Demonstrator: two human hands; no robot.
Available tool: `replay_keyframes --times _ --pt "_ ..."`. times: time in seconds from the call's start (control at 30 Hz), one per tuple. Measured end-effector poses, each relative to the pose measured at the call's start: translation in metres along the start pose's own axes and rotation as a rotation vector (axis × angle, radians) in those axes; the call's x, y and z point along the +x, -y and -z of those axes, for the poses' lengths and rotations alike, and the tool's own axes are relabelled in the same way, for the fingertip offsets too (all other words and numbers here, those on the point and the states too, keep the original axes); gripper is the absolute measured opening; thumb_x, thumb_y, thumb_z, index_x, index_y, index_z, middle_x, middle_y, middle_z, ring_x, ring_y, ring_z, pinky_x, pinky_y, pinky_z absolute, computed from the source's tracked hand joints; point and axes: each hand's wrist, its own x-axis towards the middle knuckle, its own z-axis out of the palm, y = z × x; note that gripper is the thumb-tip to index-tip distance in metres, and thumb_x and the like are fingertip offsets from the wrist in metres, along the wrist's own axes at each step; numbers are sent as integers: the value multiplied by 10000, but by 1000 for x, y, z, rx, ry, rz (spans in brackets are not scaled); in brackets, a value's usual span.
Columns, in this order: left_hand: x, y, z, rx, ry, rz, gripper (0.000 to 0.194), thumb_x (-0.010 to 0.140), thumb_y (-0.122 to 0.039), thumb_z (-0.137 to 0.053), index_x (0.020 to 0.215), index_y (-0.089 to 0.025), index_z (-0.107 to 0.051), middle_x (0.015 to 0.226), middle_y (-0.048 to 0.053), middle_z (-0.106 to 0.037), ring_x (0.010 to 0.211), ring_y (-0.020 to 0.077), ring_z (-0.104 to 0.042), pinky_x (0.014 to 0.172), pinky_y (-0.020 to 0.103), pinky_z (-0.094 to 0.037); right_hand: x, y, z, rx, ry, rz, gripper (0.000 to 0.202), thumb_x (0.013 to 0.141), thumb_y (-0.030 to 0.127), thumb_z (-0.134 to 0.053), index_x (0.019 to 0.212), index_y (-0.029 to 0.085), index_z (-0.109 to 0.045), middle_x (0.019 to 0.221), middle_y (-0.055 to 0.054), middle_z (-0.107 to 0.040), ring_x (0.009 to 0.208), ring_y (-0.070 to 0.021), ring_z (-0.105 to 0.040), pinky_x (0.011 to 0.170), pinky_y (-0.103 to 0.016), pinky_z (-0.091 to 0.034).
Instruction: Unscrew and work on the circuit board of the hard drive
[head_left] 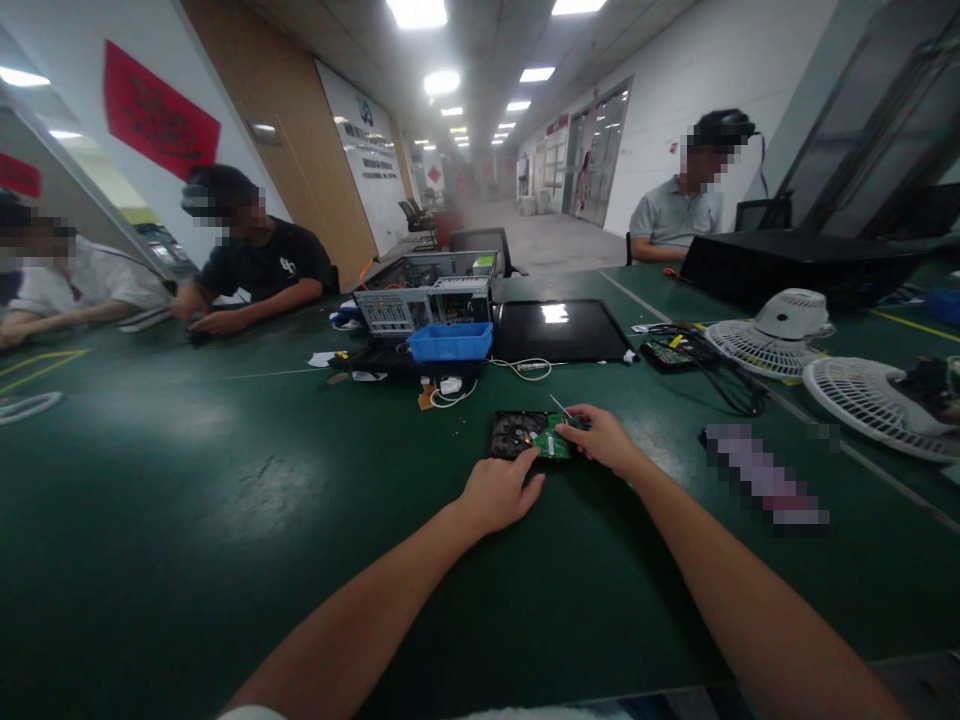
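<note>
A hard drive [512,432] lies on the green table in front of me, its green circuit board [553,445] facing up. My left hand [501,493] rests at its near edge, the index finger stretched onto the board and the thumb spread apart. At the drive's right end, my right hand [602,438] is closed, fingers pinched around a thin metal tool [559,405] that points up and left. Its exact kind is too small to make out. The right fingertips cover the board's right corner.
Beyond the drive stand a blue bin [451,342], an open computer case [427,295] and a flat dark screen [562,330]. To the right lie black cables [731,385], white fan parts [765,345] and a blurred-out object [765,475]. Several people sit around the table.
</note>
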Motion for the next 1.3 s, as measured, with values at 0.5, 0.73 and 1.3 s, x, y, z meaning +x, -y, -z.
replay_keyframes --times 0.5,0.73,1.3 --pt "-3 144 32 -87 -292 479 205 969 -358 -532 936 -230 -688 910 51 -707 818 221 -647 699 295 -450 -5 9 2 -82 -3 -5 438 839 484 -725 1147 174 -689 547 21 -597 416 -121 -524 416 -230 -379" --pt "-2 143 25 -130 -199 309 195 906 -405 -631 875 -234 -719 894 30 -683 803 198 -626 718 290 -454 -5 9 3 -62 1 -11 438 821 477 -743 1134 176 -692 561 22 -593 429 -124 -520 431 -240 -371" --pt "14 138 14 -141 -267 356 99 943 -285 -596 930 -225 -674 999 48 -653 894 216 -612 770 301 -454 -3 6 1 -56 3 3 429 815 490 -744 1116 189 -690 631 -4 -627 481 -134 -537 440 -244 -369"
